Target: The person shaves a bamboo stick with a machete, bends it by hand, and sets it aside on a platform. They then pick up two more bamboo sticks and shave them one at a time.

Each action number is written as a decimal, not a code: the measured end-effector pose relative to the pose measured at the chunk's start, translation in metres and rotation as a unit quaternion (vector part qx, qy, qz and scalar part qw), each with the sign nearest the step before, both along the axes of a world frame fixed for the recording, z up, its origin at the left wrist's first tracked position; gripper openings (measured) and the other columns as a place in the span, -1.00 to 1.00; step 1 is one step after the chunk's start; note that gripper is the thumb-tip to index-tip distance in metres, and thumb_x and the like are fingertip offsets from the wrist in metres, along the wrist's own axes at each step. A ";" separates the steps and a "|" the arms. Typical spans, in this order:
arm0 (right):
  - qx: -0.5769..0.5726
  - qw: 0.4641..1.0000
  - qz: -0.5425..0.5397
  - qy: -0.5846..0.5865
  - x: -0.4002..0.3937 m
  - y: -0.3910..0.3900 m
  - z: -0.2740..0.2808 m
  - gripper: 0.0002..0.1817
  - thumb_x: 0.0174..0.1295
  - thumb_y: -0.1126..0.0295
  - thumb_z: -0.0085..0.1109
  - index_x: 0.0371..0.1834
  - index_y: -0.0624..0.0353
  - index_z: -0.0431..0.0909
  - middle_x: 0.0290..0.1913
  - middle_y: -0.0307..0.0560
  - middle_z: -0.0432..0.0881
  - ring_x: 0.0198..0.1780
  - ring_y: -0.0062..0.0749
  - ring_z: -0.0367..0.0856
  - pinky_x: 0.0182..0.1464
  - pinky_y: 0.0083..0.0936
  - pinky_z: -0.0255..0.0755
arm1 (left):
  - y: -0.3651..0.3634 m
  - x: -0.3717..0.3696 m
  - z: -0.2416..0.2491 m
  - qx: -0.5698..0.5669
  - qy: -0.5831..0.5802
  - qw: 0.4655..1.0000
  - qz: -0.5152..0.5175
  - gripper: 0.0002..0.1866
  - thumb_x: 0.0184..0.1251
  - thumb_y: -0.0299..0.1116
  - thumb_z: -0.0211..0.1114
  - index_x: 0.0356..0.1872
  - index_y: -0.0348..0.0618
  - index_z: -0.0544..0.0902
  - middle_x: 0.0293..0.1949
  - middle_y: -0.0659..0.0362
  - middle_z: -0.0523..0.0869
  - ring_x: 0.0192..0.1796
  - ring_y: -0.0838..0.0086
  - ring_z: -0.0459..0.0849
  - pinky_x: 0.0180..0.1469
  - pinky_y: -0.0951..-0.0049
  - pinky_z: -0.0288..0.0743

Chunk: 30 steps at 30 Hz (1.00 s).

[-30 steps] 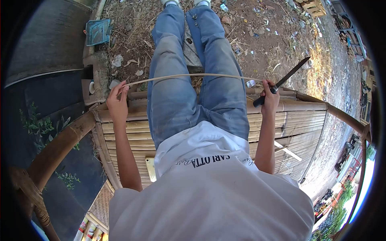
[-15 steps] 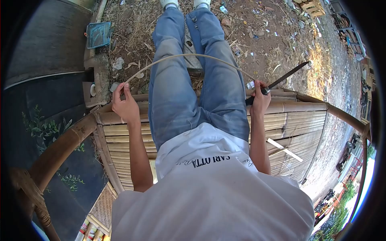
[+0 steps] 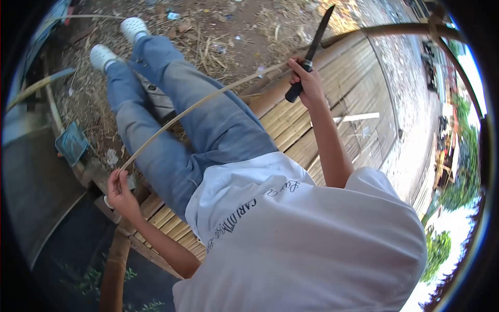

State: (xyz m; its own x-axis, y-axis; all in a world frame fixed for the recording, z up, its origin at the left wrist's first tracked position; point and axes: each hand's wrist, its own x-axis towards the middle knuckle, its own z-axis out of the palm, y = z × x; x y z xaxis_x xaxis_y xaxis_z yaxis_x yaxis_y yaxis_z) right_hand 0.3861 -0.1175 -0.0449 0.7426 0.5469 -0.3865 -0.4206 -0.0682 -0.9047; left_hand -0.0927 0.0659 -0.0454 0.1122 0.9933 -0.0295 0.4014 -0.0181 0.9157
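Observation:
A thin pale strip [image 3: 195, 106], looking like split bamboo, stretches across my thighs from one hand to the other, bowed only slightly. My left hand [image 3: 122, 196] pinches its lower end between thumb and fingers, beside my knee. At the far end, my right hand [image 3: 308, 86] is closed around the black handle of a knife [image 3: 316, 42], whose long dark blade points up and away from me. The strip's other end reaches the thumb and fingers of that same hand; exactly how it is gripped there is hidden.
I sit on a bamboo-slat bench [image 3: 358, 96] with a pale flat piece [image 3: 356, 117] lying on it. A blue tray-like object [image 3: 73, 143] rests on the littered dirt near a dark panel [image 3: 36, 192]. A bamboo rail [image 3: 405, 29] borders the bench.
The view has turned and tilted. My right hand has moved outward and up with the knife, and the strip, strongly arched before, is now much straighter.

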 end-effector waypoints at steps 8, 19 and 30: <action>-0.043 0.958 -0.283 -0.005 0.021 -0.136 0.035 -0.67 0.13 0.32 0.38 -0.14 0.31 0.60 -0.58 -0.31 0.39 -0.57 -0.66 0.31 -0.49 -0.63 0.26 | 0.026 0.120 0.031 -0.057 0.040 0.967 -0.245 -0.72 0.37 -0.31 0.26 -0.11 -0.38 0.61 -0.28 0.18 0.67 -0.19 0.60 0.58 -0.07 0.57 0.43; 0.036 0.879 -0.475 0.003 0.024 -0.343 0.039 -0.76 0.23 0.35 0.28 -0.16 0.25 0.49 -0.30 -0.19 0.59 -0.58 -0.70 0.32 -0.53 -0.65 0.27 | -0.110 0.276 0.061 -0.120 0.146 0.794 -0.578 -0.71 0.32 -0.27 0.28 -0.21 -0.37 0.65 -0.46 0.10 0.71 -0.40 0.55 0.60 -0.26 0.50 0.45; -0.114 0.829 -0.488 -0.250 0.034 -0.450 0.098 -0.74 0.23 0.33 0.27 -0.18 0.34 0.58 -0.32 -0.13 0.63 -0.54 -0.68 0.38 -0.45 -0.66 0.35 | -0.139 0.302 0.055 -0.075 0.142 0.728 -0.667 -0.73 0.36 -0.29 0.24 -0.13 -0.33 0.64 -0.33 0.05 0.72 -0.28 0.46 0.65 -0.13 0.49 0.49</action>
State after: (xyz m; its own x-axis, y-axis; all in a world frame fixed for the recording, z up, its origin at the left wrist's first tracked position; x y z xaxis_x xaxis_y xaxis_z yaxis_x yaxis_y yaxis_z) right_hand 0.4199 -0.5677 0.0528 0.8868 -0.4529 0.0925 0.0474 -0.1099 -0.9928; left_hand 0.2088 -0.0729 0.0094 0.9413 -0.0099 -0.3373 0.2928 -0.4730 0.8310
